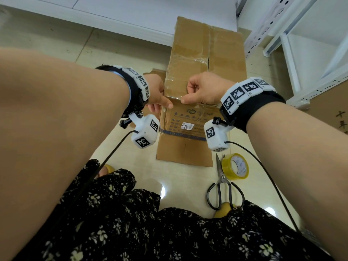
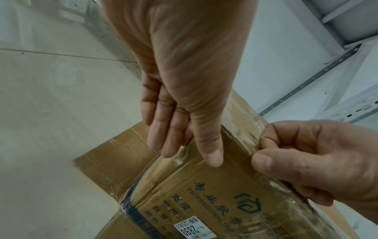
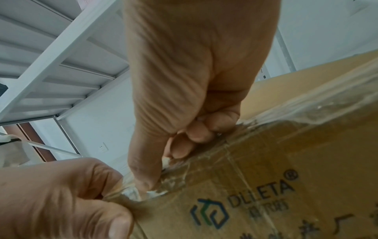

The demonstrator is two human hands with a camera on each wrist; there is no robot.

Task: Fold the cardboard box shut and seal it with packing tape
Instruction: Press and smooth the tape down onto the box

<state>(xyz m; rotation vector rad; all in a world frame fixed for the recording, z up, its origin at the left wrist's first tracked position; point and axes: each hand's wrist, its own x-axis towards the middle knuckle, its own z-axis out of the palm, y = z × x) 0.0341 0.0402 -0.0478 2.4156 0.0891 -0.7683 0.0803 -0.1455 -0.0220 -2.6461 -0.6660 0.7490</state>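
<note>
A brown cardboard box with printed lettering and old clear tape stands on the floor in front of me. My left hand holds its near top-left corner: the thumb lies on the printed front face and the fingers run down the side. My right hand is curled, and its thumb and forefinger pinch the taped top edge just right of the left hand. Whether a loose strip of tape sits in that pinch I cannot tell. A yellowish packing tape roll lies on the floor at the box's near right.
Black-handled scissors lie beside the tape roll. White metal shelving stands to the right, with another cardboard sheet against it. A white wall base runs behind the box. My knees in a dark floral dress fill the near foreground.
</note>
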